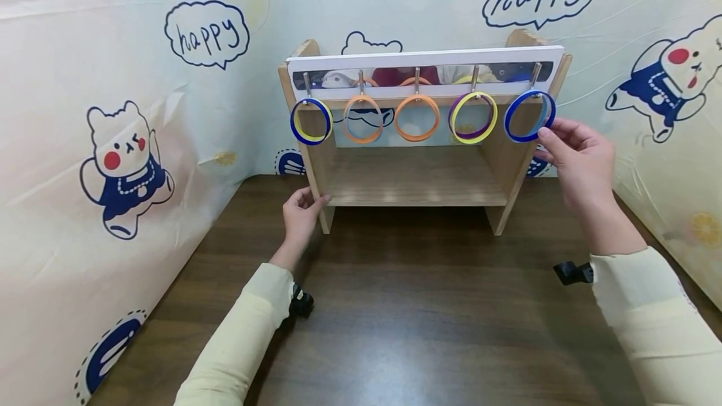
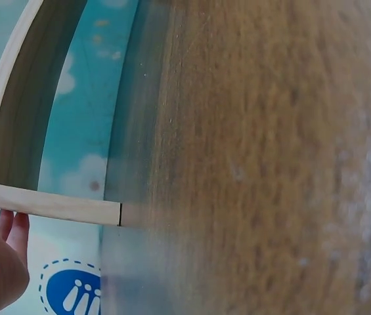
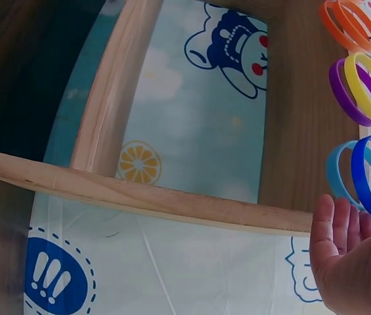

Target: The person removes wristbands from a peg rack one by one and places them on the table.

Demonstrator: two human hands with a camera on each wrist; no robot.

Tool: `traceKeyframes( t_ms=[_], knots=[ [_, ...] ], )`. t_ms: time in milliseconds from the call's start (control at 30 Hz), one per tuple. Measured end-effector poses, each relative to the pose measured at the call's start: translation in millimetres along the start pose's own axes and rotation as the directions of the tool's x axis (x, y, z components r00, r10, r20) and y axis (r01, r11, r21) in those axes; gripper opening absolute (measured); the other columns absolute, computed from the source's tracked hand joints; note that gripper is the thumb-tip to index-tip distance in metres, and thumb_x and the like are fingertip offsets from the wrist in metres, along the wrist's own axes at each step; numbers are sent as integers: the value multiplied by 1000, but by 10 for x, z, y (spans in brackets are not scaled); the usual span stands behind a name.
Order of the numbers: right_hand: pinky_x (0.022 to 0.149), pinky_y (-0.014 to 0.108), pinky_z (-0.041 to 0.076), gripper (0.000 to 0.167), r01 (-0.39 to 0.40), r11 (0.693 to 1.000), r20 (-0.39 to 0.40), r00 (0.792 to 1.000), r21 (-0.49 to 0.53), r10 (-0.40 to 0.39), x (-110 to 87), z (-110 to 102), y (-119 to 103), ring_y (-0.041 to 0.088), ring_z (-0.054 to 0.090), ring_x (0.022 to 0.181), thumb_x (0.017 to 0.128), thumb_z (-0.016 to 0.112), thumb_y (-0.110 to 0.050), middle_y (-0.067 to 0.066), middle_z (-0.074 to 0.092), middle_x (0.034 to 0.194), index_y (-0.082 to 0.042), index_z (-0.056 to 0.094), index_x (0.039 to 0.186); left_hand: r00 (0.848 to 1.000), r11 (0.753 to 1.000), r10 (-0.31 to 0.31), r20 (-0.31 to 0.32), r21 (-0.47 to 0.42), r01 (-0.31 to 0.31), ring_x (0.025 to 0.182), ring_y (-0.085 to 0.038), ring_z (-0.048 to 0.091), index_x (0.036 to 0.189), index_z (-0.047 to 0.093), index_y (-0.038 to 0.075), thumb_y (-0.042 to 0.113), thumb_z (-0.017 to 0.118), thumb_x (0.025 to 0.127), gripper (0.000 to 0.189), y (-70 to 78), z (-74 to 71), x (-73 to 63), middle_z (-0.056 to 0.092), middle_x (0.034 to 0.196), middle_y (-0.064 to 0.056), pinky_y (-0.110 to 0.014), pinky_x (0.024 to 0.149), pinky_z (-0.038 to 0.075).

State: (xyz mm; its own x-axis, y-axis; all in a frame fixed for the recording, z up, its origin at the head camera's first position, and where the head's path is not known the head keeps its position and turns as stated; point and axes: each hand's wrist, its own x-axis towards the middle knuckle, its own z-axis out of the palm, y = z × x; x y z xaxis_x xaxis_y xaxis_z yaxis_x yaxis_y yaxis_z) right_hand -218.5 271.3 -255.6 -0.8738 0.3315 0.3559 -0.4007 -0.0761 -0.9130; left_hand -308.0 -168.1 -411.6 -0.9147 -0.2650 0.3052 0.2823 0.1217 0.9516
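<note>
A wooden rack (image 1: 417, 174) stands on the table, with wristband-like rings hanging from metal hooks along its top. My right hand (image 1: 586, 161) pinches the lower right of the dark blue ring (image 1: 508, 119) on the rightmost hook. A light blue ring (image 3: 333, 177) hangs right behind it, close to the fingers in the right wrist view. Low on the rack's left side panel (image 2: 54, 202), my left hand (image 1: 301, 215) grips the edge, thumb in front and fingers behind. Only part of that hand shows in the left wrist view.
Leftwards along the hooks hang a yellow ring (image 1: 494, 116) with a purple ring (image 3: 335, 92), orange rings (image 1: 398, 119), and a blue ring (image 1: 293, 119) with yellow inside. A white-framed shiny strip (image 1: 423, 58) runs behind the hooks. Printed cloth (image 1: 186, 99) surrounds the brown table (image 1: 395, 306).
</note>
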Motion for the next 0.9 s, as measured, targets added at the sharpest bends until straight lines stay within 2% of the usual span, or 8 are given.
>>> traceKeyframes(
  t_ms=[233,333,400,500,733,900],
  knots=[
    [72,21,54,42,-37,998,3,999,51,37,5,-9,-13,16,66,89,81,79,-20,6,67,100,0,68,116,1000,999,-17,5,-30,17,98,-20,63,110,65,-3,13,80,82,35,-1,9,-8,68,109,-17,-28,81,55],
    [72,22,55,41,-56,996,15,998,75,55,1,-15,-29,16,66,89,80,79,-19,6,66,100,-1,68,115,999,999,-30,19,-44,31,98,-22,63,110,64,-6,9,79,83,34,68,0,-28,67,110,-20,-25,79,55],
    [72,24,55,40,-69,993,25,997,96,67,-4,-14,-43,16,67,89,80,79,-18,7,66,101,0,68,115,999,999,-21,26,-40,22,98,-23,62,110,63,-9,5,77,84,33,158,-4,-64,66,110,-23,-24,78,55],
    [72,26,55,39,-87,987,41,996,136,82,-12,-8,-66,17,69,87,80,80,-16,8,68,101,0,67,114,999,999,-1,34,-47,3,97,-25,62,109,62,-12,2,75,84,31,193,-12,-75,65,110,-26,-24,77,55],
    [71,28,56,35,-119,971,75,992,206,105,-23,-3,-101,19,71,82,82,78,-13,9,71,95,1,67,111,1000,998,-7,18,-57,8,98,-21,63,111,64,-6,10,78,83,35,27,-14,-3,66,110,-21,-26,80,54],
    [70,30,56,34,-145,958,79,989,249,129,-30,-13,-138,21,72,81,81,78,-13,10,72,94,0,68,112,1000,998,-10,12,-67,10,102,-24,64,110,63,-5,11,79,83,35,-18,1,-3,66,110,-20,-32,84,55]
  ],
)
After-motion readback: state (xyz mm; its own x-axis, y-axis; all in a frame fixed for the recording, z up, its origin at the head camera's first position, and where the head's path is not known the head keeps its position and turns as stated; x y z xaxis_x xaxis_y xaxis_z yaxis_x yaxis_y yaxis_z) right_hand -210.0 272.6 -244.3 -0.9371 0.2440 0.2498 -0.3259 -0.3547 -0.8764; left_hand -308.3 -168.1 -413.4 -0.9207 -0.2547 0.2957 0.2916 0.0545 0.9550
